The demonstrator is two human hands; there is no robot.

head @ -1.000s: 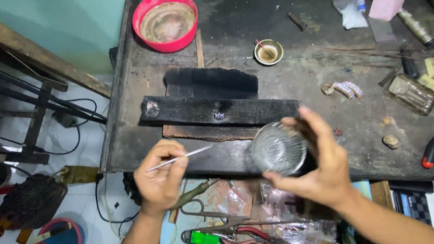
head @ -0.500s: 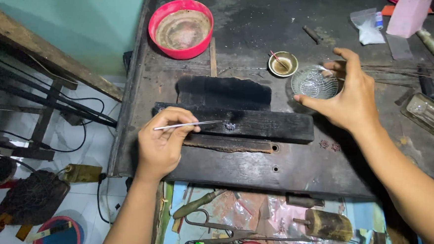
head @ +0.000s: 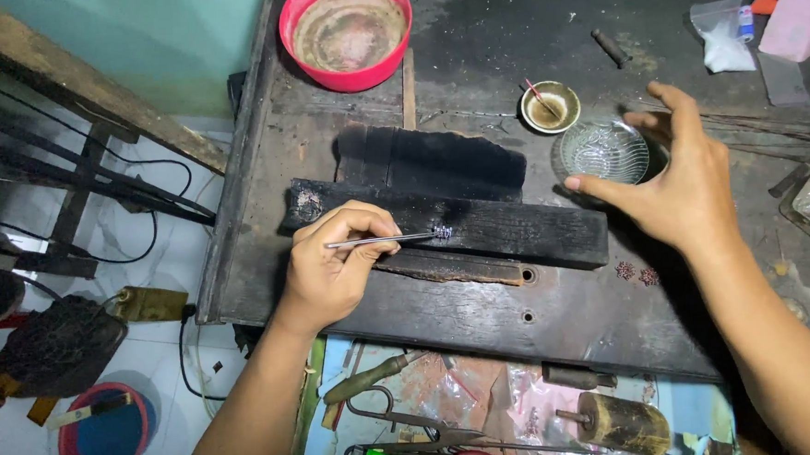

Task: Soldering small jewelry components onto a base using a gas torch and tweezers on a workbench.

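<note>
Around the long charred black wooden block (head: 479, 225) I see a red plastic basin (head: 347, 32) beyond its left end, a small brass cup (head: 550, 106) beyond its right half, and scissors and pliers (head: 416, 435) in the tray on its near side, none blocking my reach. My left hand (head: 333, 268) pinches thin steel tweezers (head: 383, 241), lying lengthwise along the block, tips pointing right at a tiny silver piece (head: 443, 232) on its top. My right hand (head: 684, 180), fingers spread wide, hovers by the ribbed clear glass dish (head: 602, 152) just past the block's right end.
</note>
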